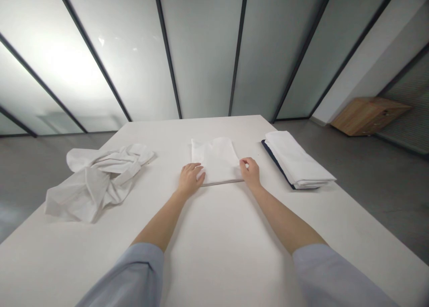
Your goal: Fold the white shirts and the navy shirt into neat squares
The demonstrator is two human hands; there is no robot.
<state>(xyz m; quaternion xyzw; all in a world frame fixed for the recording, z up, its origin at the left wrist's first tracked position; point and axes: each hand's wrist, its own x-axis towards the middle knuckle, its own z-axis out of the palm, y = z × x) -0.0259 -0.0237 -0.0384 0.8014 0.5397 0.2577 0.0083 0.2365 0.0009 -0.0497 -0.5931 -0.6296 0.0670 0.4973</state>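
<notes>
blue sleeves [120, 275]; hands [190, 179] [250, 173] on folded wht cloth [217, 161]

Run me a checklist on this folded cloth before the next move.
1. Left hand on the left edge of the folded white cloth: ok.
2. Right hand at the cloth's right edge: ok.
3. Far end of the folded white cloth lying even: not ok, it looks uneven.
4. Crumpled white cloth apart from both hands: ok, it lies off to the left.
5. Folded white stack apart from the folded white cloth: ok, a gap shows.
6. Either hand actually pinching the cloth: cannot tell.
</notes>
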